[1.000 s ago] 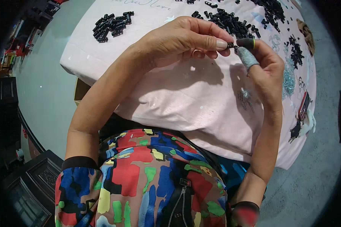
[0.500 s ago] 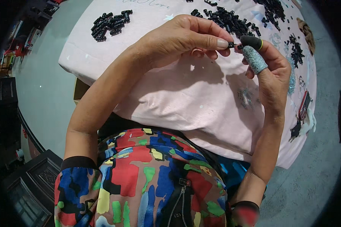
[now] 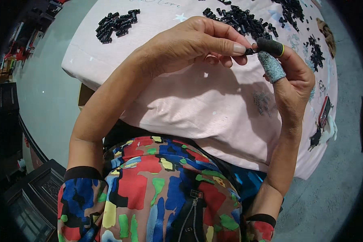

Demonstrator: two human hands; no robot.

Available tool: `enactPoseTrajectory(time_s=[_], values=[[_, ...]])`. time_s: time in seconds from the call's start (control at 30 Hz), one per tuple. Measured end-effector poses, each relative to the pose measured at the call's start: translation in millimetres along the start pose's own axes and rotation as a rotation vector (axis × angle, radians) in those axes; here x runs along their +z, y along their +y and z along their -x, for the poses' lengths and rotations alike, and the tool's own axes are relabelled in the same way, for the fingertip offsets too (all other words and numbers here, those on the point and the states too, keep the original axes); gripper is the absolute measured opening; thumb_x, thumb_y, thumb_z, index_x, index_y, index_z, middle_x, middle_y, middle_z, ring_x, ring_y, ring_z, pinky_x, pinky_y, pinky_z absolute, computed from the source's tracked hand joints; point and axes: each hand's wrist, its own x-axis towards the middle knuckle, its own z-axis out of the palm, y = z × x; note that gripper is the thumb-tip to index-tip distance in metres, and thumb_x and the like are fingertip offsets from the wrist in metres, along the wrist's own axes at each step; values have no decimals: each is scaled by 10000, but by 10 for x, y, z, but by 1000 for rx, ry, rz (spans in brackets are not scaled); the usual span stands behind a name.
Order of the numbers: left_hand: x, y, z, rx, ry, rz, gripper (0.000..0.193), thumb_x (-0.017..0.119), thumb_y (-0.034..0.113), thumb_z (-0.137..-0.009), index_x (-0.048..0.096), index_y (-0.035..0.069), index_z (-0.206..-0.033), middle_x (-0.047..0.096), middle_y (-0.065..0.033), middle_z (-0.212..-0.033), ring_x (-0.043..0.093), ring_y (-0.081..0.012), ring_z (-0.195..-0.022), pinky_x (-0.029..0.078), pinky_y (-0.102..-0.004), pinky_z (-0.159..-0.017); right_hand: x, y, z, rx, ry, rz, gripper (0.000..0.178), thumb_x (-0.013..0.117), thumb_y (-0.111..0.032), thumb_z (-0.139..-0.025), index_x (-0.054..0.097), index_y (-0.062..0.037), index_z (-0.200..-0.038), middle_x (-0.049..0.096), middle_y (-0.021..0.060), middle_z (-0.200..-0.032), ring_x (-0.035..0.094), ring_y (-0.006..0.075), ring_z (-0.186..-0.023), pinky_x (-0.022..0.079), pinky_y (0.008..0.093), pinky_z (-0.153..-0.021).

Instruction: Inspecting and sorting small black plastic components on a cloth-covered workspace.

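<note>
One black part (image 3: 249,52): pinching it in left fingers (image 3: 238,49), with right fingers (image 3: 272,67) near-closed alongside, can't tell if gripping; perhaps done with pile (image 3: 116,26) left of part, not bits (image 3: 316,54) rightward.

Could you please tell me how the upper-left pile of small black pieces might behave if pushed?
The pile of small black pieces would probably spread rather than move as one, since the pieces appear loosely heaped. Some might roll, as many look cylindrical. They may feel hard and smooth, given their glossy highlights.
</note>
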Motion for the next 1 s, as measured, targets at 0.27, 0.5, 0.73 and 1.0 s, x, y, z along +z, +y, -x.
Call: enactPoseTrajectory(time_s=[0.27,0.5,0.73,1.0], values=[[13,21,-8,-35,2,38,292,719,213,-932,693,54,-1176,749,-56,-965,632,-37,-752,467,-161,-645,-9,64,-6,-128,0,166,274,656,105,-845,740,7,-1086,722,17,-937,655,63,-829,534,197,-738],[1,18,-18,-49,17,47,284,739,213,-911,703,62,-1149,750,-56,-939,649,-42,-758,476,-167,-636,34,91,-29,-300,27,299,295,660,124,-780,743,12,-1040,713,52,-895,656,95,-796,529,224,-721],[18,12,-13,-50,62,-5,272,748,229,-906,698,51,-1106,748,-60,-922,672,-58,-788,480,-168,-634,22,76,-75,-441,-43,481,281,668,118,-758,739,21,-1012,715,77,-880,672,125,-790,538,240,-720],[-9,6,-55,-48,44,91,344,744,266,-899,669,13,-1119,735,-79,-946,623,-51,-729,469,-169,-624,97,60,-50,-155,34,206,287,657,89,-824,736,14,-1090,740,69,-978,682,107,-862,547,236,-764]])
